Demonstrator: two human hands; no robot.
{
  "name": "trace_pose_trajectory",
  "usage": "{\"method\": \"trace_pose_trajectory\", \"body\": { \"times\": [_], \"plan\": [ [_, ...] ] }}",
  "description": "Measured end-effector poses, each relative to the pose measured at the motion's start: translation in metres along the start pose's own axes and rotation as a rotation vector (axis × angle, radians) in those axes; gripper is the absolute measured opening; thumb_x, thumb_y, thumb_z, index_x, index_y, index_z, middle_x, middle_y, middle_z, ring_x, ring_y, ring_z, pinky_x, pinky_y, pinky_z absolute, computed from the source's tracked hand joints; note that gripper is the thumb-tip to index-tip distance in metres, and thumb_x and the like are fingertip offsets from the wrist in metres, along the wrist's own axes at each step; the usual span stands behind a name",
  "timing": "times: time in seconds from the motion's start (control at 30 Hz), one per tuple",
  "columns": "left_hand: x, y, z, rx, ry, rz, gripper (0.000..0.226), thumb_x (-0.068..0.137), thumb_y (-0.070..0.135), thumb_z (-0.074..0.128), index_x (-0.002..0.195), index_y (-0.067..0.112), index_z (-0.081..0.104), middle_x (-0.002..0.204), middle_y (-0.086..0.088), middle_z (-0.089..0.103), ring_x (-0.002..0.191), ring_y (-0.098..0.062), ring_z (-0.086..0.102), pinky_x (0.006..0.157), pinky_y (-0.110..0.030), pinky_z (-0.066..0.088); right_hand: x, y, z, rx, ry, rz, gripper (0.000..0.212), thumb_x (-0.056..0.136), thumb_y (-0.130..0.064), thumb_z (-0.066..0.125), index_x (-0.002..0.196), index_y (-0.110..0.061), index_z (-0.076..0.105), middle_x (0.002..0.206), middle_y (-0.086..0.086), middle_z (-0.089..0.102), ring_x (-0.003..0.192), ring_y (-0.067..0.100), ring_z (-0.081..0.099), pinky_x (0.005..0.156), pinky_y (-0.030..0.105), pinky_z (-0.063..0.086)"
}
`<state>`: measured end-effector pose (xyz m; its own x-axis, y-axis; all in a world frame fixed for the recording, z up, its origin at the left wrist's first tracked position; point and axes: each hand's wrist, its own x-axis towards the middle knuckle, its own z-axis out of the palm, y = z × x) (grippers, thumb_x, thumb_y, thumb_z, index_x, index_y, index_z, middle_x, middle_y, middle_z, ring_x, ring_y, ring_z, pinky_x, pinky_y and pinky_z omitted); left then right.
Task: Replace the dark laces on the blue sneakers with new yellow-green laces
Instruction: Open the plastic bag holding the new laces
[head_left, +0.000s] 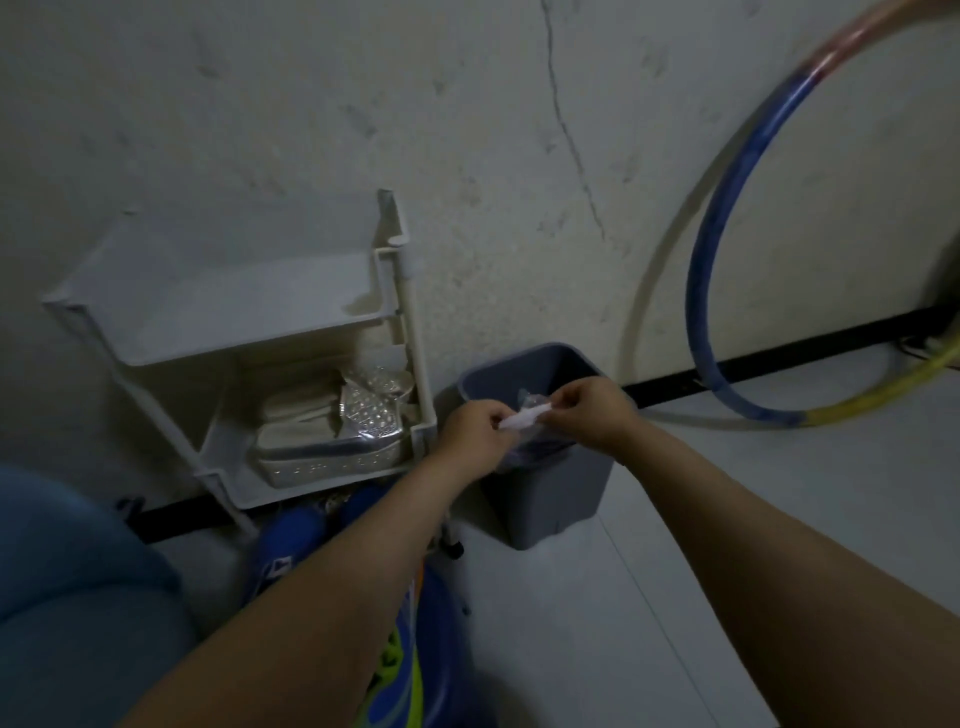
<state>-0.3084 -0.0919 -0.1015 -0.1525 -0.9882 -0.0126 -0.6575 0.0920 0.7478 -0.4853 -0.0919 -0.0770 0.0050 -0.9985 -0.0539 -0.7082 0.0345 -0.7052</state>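
Note:
Both hands reach out over a grey waste bin (550, 499) that stands against the wall. My left hand (475, 428) and my right hand (592, 408) pinch the two ends of a small clear plastic wrapper (522, 418) above the bin's opening. Blue sneakers (288, 540) sit low on the floor under my left forearm, largely hidden by it. A bit of yellow-green lace (392, 654) shows near the bottom edge beside my left arm.
A white plastic shelf rack (249, 332) stands left of the bin and holds a perforated basket (332, 452) with cloth items. A blue and yellow hoop (727, 332) leans on the wall at right. My knee in blue cloth (78, 597) fills the lower left.

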Motion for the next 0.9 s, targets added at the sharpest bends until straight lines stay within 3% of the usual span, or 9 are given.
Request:
{"method": "trace_pose_trajectory", "body": {
  "times": [0.07,0.17,0.3,0.37,0.43,0.53,0.73,0.8,0.9],
  "plan": [
    [0.022,-0.003,0.010,0.088,0.061,0.044,0.031,0.082,0.022,0.073,0.113,0.021,0.067,0.106,0.002,0.061,0.095,-0.015,0.062,0.079,-0.018,0.044,0.021,0.008,0.002,-0.083,0.080,0.002,0.016,0.086,-0.020,0.067,0.096,-0.010,0.076,0.091,0.009,0.074,0.089,0.023,0.068,0.078,0.030,0.052],
    [0.039,-0.005,0.021,0.159,0.080,0.034,0.060,0.087,0.016,0.068,0.141,0.017,0.044,0.139,-0.008,0.038,0.124,-0.022,0.046,0.102,-0.025,0.035,0.046,0.017,0.011,-0.212,0.136,0.020,0.024,0.092,-0.016,0.057,0.110,-0.014,0.072,0.102,0.011,0.072,0.095,0.031,0.066,0.080,0.035,0.051],
    [0.053,-0.022,0.036,0.393,-0.081,0.049,0.056,0.092,0.031,0.059,0.144,0.021,0.039,0.144,-0.010,0.040,0.132,-0.031,0.038,0.109,-0.041,0.035,0.066,0.035,0.036,-0.457,-0.018,0.070,0.039,0.091,-0.025,0.056,0.129,-0.028,0.059,0.121,0.008,0.062,0.106,0.031,0.060,0.086,0.039,0.051],
    [0.055,-0.032,0.040,0.547,-0.229,0.037,0.057,0.094,0.040,0.053,0.146,0.024,0.036,0.144,-0.008,0.041,0.132,-0.031,0.037,0.108,-0.044,0.033,0.067,0.041,0.046,-0.526,-0.174,0.098,0.052,0.092,-0.035,0.056,0.142,-0.029,0.044,0.132,0.010,0.053,0.116,0.033,0.054,0.095,0.044,0.045],
    [0.054,-0.038,0.041,0.586,-0.261,0.059,0.055,0.097,0.041,0.048,0.147,0.023,0.034,0.146,-0.007,0.041,0.133,-0.030,0.037,0.108,-0.043,0.031,0.066,0.042,0.049,-0.566,-0.219,0.082,0.058,0.094,-0.041,0.054,0.148,-0.029,0.036,0.138,0.010,0.048,0.121,0.033,0.050,0.098,0.046,0.042],
    [0.046,-0.038,0.034,0.428,-0.232,0.079,0.056,0.098,0.036,0.050,0.148,0.017,0.035,0.147,-0.008,0.039,0.136,-0.029,0.033,0.111,-0.040,0.032,0.062,0.029,0.048,-0.492,-0.164,0.025,0.041,0.094,-0.038,0.055,0.133,-0.026,0.055,0.126,0.007,0.060,0.108,0.028,0.058,0.088,0.039,0.049],
    [0.000,-0.031,-0.006,0.297,-0.035,0.201,0.037,0.089,0.022,0.061,0.126,0.017,0.060,0.120,-0.009,0.058,0.113,-0.025,0.053,0.097,-0.033,0.043,0.021,-0.017,0.042,-0.297,-0.189,-0.059,0.013,0.094,-0.027,0.057,0.087,-0.022,0.066,0.089,0.003,0.068,0.087,0.024,0.064,0.074,0.034,0.051],
    [-0.022,-0.031,-0.024,0.260,0.007,0.196,0.026,0.088,0.020,0.062,0.114,0.018,0.063,0.109,-0.005,0.058,0.097,-0.020,0.058,0.088,-0.029,0.047,0.002,-0.034,0.042,-0.278,-0.231,-0.086,0.016,0.094,-0.027,0.058,0.087,-0.018,0.070,0.091,0.004,0.069,0.089,0.023,0.065,0.080,0.037,0.054],
    [-0.056,-0.035,-0.054,0.209,0.022,0.146,0.015,0.089,0.020,0.062,0.104,0.020,0.062,0.096,0.001,0.057,0.080,-0.012,0.055,0.078,-0.027,0.048,-0.028,-0.060,0.048,-0.303,-0.314,-0.133,0.022,0.094,-0.028,0.060,0.106,-0.017,0.075,0.108,0.004,0.070,0.097,0.020,0.064,0.088,0.036,0.053]
  ]
}}
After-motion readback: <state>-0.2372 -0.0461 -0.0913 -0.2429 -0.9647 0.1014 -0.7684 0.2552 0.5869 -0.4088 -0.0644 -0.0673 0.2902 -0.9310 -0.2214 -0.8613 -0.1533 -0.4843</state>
